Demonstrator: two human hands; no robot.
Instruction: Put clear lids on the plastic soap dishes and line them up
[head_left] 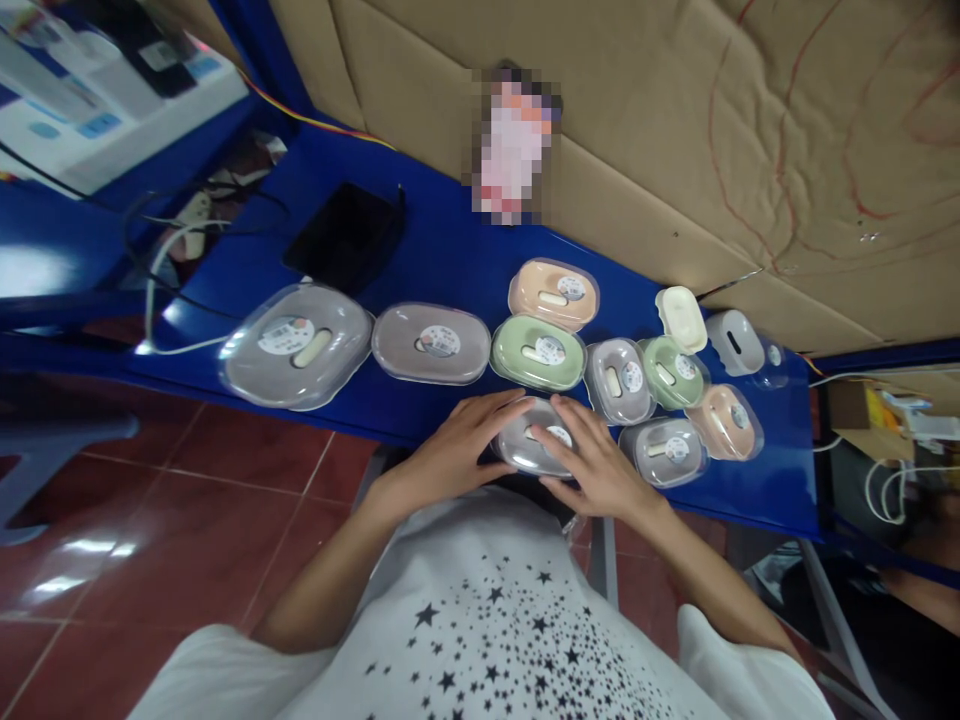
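At the front edge of the table, a small grey food container (521, 455) with a clear lid and a round label lies between my hands. My left hand (463, 440) grips its left side, fingers along the far rim and thumb at the near side. From the right, my right hand (596, 462) holds it with fingertips spread over the lid and label. Just beyond them sits a green lidded container (517, 355), with an orange one (536, 290) behind it. A grey lidded container (611, 365) stands close to my right fingers.
Two larger grey containers (397, 345) line the blue table (442, 260) at left. Several small lidded ones (724, 425) cluster at right, near an open grey box (724, 335). A black device (345, 235) lies at the back left. Cardboard (637, 100) walls the far side.
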